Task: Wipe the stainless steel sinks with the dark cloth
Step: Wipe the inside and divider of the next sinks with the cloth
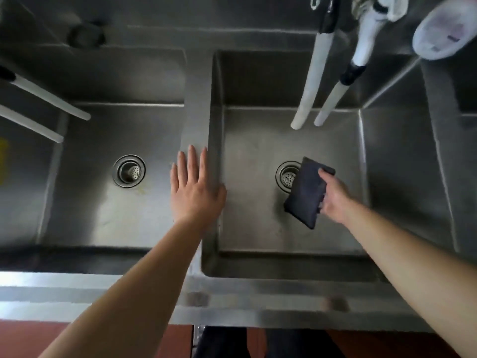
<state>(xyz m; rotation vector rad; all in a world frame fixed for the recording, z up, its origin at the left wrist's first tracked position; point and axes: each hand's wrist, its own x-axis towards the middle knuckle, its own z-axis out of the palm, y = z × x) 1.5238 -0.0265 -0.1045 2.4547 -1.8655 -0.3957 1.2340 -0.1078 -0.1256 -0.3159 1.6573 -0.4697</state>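
Dark cloth is folded into a flat pad, and I judge it soft and light, easy to bend, maybe a little slippery on wet steel if it is damp. I think the good place to hold it is along one long edge, so the flat face stays free for rubbing. Nearest to me are my two forearms, which reach over the front rim of the counter. My right hand grips the cloth at its right edge, with the thumb on top and the fingers curled under, inside the right sink. The cloth is tilted and I cannot tell if it touches the bottom; it partly covers the right drain. My left hand is open with straight fingers and rests flat on the divider between the basins, well apart from the cloth. The left sink has its own drain. Farther back, white hoses hang over the right sink, and a plastic container stands at the far right corner.
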